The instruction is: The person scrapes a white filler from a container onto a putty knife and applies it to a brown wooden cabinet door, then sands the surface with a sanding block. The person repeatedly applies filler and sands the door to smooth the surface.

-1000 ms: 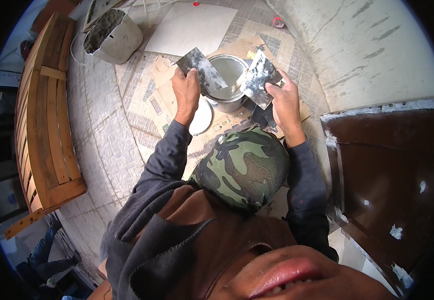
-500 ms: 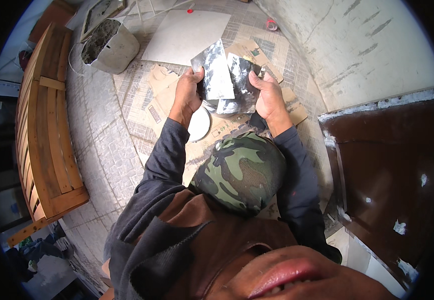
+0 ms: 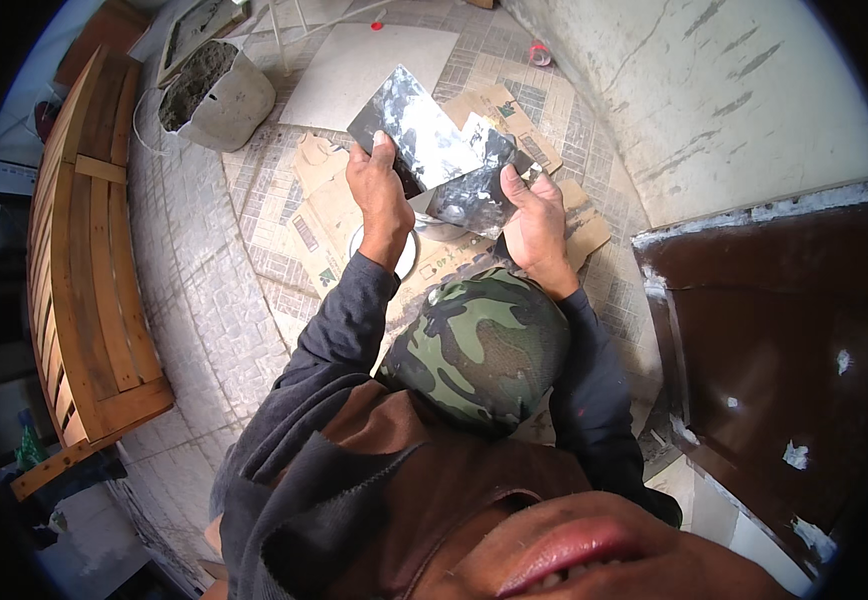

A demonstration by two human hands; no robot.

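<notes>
My left hand (image 3: 382, 205) is closed on a flat, rectangular metal putty scraper (image 3: 422, 125), its thumb on top. White putty smears its shiny face. A second metal putty scraper (image 3: 469, 200), also smeared white, is gripped at its right side by my right hand (image 3: 536, 225). The left blade's lower edge lies over the right one, and they appear to touch. Below the blades shows part of a round pale container (image 3: 441, 231), mostly hidden. Beside my left wrist is a white round lid or dish (image 3: 407, 258), partly covered by my arm.
Cardboard sheets (image 3: 316, 210) lie under the work on the tiled floor. Farther off are a large pale board (image 3: 369, 75) and a white bucket (image 3: 229, 108) of dark material. A wooden bench (image 3: 104, 290) stands left; a brown panel (image 3: 764, 330) with white patches leans right.
The left scraper has turned counterclockwise, from near upright to slanting, its top swinging left. My left hand has dropped and rolled with it; the right scraper has tilted and both hands hold on.
</notes>
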